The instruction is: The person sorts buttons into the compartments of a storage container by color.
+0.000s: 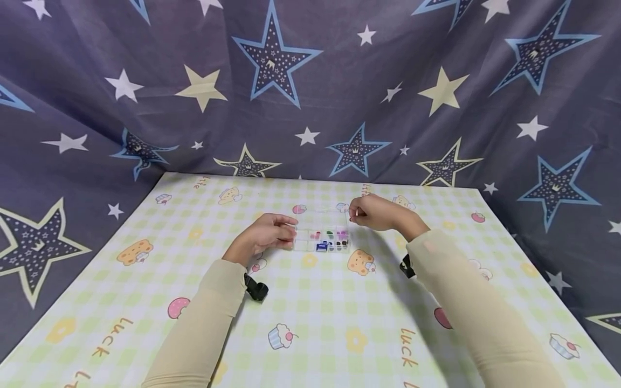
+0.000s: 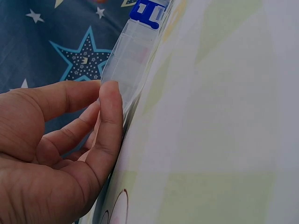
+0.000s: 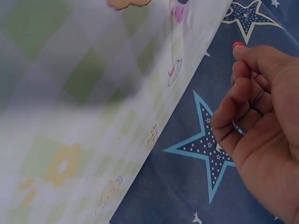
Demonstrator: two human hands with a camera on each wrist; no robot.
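A clear plastic compartment box (image 1: 302, 245) lies on the table with its transparent lid (image 1: 320, 217) raised at the back. Small red, green, purple, blue and dark pieces sit in its middle and right compartments; those at the left look bare. On its front is a blue latch (image 2: 148, 14). My left hand (image 1: 268, 233) holds the box's left end between thumb and fingers. Above the right rear corner, my right hand (image 1: 375, 212) has its fingers curled and pinches a small red piece (image 3: 238, 44) at the thumb tip. Its exact kind is too small to make out.
A pale green checked cloth with printed cakes and bears covers the table (image 1: 310, 302). Behind the table's far edge hangs a dark curtain (image 1: 330, 97) with stars. Black straps (image 1: 255, 288) are on both wrists.
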